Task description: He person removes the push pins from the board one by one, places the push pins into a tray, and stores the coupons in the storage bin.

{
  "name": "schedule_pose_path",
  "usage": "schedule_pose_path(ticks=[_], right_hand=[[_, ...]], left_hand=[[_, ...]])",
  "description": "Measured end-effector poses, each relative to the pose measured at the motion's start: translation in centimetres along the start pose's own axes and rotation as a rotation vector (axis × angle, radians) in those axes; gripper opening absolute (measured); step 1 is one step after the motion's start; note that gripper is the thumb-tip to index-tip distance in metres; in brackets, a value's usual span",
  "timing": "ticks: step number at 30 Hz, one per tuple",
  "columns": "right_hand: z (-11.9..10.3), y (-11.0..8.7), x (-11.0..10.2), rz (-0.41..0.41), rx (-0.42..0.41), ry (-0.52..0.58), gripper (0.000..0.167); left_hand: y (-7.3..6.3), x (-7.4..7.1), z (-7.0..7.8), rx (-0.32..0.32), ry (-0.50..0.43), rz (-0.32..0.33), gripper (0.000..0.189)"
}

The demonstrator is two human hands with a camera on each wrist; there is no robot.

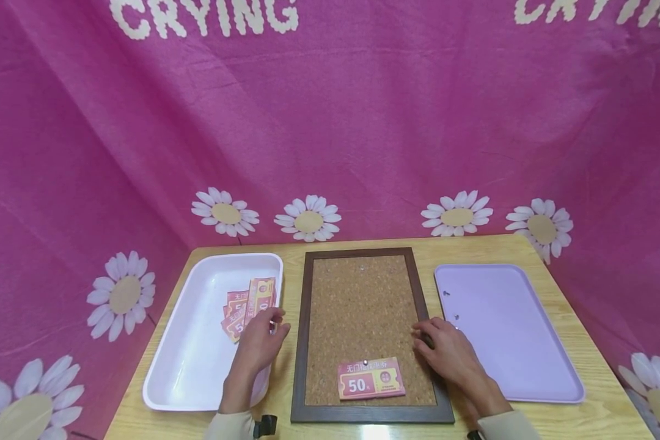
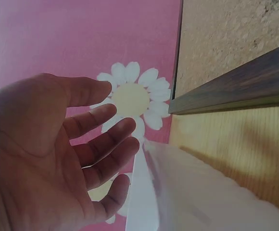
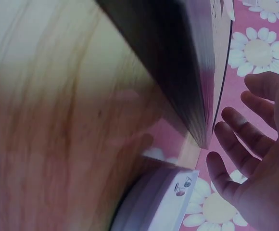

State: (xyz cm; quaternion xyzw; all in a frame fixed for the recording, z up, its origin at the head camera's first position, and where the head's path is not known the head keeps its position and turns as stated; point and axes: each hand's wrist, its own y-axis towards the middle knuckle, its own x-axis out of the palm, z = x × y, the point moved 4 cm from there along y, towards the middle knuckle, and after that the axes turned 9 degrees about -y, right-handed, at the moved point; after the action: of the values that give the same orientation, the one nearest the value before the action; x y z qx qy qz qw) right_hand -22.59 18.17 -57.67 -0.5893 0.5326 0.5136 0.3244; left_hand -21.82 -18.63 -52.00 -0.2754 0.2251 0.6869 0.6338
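My left hand (image 1: 258, 345) hovers over the right side of a white tray (image 1: 189, 348), fingers loosely bent and holding nothing. Beside its fingertips, several pink-and-yellow coupons (image 1: 261, 293) lie fanned out in the tray. A framed cork board (image 1: 363, 305) lies in the middle; near its lower edge sits a coupon (image 1: 357, 386) marked 50, with a pushpin (image 1: 365, 363) at its top. Over the board's right frame my right hand (image 1: 451, 351) is relaxed, its fingers apart in the right wrist view and nothing between them.
On the right of the wooden table (image 1: 423, 256) is a shallow purple tray (image 1: 517, 342), with small pins (image 1: 447, 294) near its left edge. A magenta curtain (image 1: 363, 134) printed with daisies hangs behind and at both sides.
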Motion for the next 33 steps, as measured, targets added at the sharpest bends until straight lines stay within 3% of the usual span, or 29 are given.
schedule_pose_path(ticks=[16, 23, 29, 33], right_hand=[[-1.6, -0.1, 0.3, 0.037, -0.036, 0.014, 0.020], [-2.4, -0.2, 0.3, 0.046, -0.054, 0.027, 0.021], [-3.2, -0.4, 0.3, 0.078, -0.099, 0.030, 0.020], [-3.6, -0.4, 0.4, 0.084, -0.108, 0.026, 0.019]], left_hand=[[-0.9, 1.7, 0.5, 0.027, 0.060, 0.007, 0.029], [-1.3, 2.1, 0.9, 0.078, 0.107, 0.044, 0.028], [-1.4, 2.7, 0.9, 0.041, 0.080, -0.006, 0.029], [-1.6, 3.2, 1.2, 0.065, 0.096, -0.015, 0.028]])
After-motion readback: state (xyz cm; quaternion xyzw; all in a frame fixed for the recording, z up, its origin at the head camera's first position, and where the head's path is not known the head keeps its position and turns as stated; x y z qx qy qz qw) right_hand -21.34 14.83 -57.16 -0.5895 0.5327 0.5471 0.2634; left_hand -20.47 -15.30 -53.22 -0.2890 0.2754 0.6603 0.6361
